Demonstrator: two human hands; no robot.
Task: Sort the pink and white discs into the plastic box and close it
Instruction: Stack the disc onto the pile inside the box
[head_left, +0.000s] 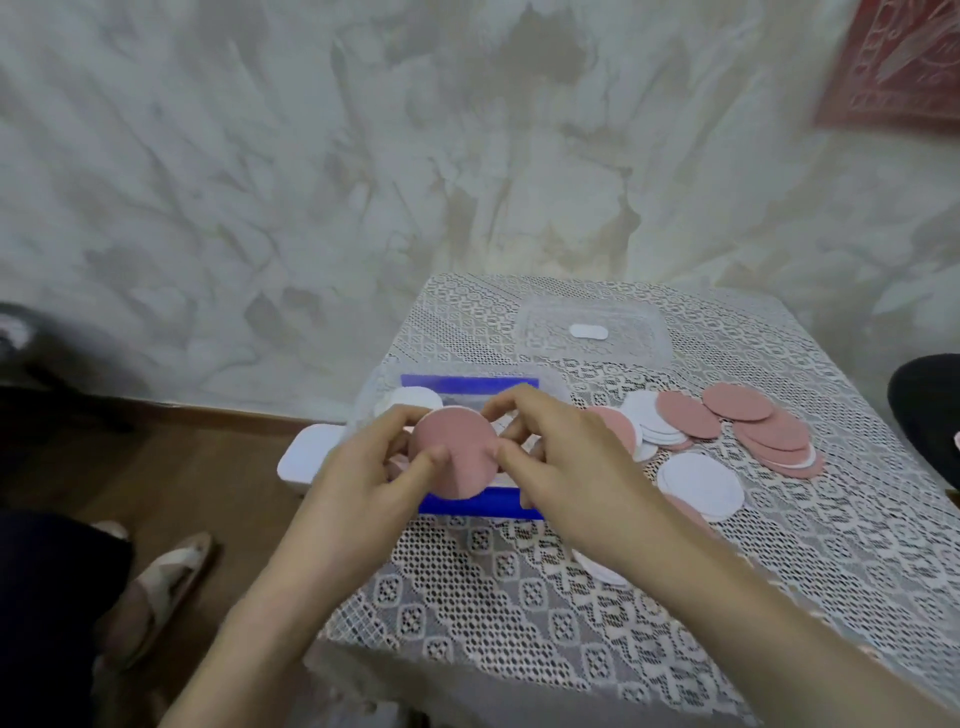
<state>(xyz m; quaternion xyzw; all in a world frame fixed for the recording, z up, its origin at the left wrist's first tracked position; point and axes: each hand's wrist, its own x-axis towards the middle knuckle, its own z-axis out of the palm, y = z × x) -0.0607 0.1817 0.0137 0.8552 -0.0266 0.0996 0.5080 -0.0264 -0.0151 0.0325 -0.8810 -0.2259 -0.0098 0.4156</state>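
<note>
Pink disc (456, 451) sits between both hands, above the plastic box (470, 387), approx. at table (519, 597) left edge. Left hand (358, 499) grip: thumb and fingers pinched on disc's left rim. Right hand (576, 467) grip: thumb and fingers pinched on disc's right rim. Box is open; white discs (410, 400) lie in its left part. Clear lid (592, 332) rests on table behind box, apart from it. Loose pile of pink and white discs (727, 431) lies on table right of box; a few more white ones sit nearer, partly hidden by right forearm.
</note>
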